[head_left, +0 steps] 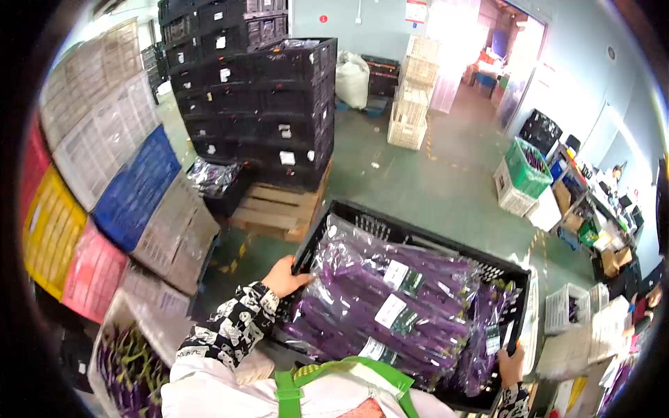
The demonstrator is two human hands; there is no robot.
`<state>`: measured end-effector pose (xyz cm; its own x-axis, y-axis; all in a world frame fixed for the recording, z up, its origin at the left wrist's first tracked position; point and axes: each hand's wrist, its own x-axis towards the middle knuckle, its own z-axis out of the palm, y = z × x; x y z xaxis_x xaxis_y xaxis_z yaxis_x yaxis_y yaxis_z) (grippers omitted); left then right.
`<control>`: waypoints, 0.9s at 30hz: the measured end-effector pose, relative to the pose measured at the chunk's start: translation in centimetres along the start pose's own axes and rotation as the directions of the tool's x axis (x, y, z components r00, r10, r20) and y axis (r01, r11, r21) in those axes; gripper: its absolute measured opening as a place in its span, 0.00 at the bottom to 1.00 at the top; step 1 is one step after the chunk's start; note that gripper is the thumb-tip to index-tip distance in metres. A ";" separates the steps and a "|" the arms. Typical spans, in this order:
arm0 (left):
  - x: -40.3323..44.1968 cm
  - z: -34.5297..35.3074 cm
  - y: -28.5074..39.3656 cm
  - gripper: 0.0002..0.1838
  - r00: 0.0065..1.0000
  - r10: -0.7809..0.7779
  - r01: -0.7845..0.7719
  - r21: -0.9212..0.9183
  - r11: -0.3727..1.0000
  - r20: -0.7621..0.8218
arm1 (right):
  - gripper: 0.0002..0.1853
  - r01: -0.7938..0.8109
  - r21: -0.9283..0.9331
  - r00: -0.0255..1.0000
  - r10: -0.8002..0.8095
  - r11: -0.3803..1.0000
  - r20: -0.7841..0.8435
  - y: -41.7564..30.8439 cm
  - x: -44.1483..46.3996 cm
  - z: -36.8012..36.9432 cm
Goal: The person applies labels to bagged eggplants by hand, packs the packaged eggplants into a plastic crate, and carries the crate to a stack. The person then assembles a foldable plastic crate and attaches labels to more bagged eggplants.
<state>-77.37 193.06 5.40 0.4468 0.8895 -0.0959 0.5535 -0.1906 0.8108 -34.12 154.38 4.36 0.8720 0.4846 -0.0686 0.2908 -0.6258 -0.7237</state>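
In front of my body is a black plastic crate [446, 244], filled with clear bags of purple eggplants [362, 279] that carry white and dark labels. My left hand [284, 278] is closed on the crate's left end, thumb toward the bags. At the opposite end my right hand [511, 365] grips the crate near its lower right corner; its fingers are partly hidden. One bag of eggplants [488, 334] lies crosswise at the right side of the crate. What supports the crate's underside cannot be seen.
Tall stacked black crates [258, 104] stand on a wooden pallet [279, 209] ahead. Coloured crates [136, 188] rise at my left, above a white crate of loose eggplants [129, 369]. A green crate [526, 167] and a cluttered workbench [599, 202] are at the right, beyond the floor [376, 181].
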 end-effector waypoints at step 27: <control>39.0 -2.7 1.1 0.25 0.871 -0.406 0.336 -0.267 0.903 -0.277 | 0.09 0.341 0.140 0.738 -0.358 0.929 0.572 -28.3 61.3 29.3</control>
<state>-61.23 228.68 4.11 -0.0305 0.9671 -0.2527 0.4623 0.2378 0.8542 -0.41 219.73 0.52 0.3147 0.9311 -0.1845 0.5128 -0.3304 -0.7924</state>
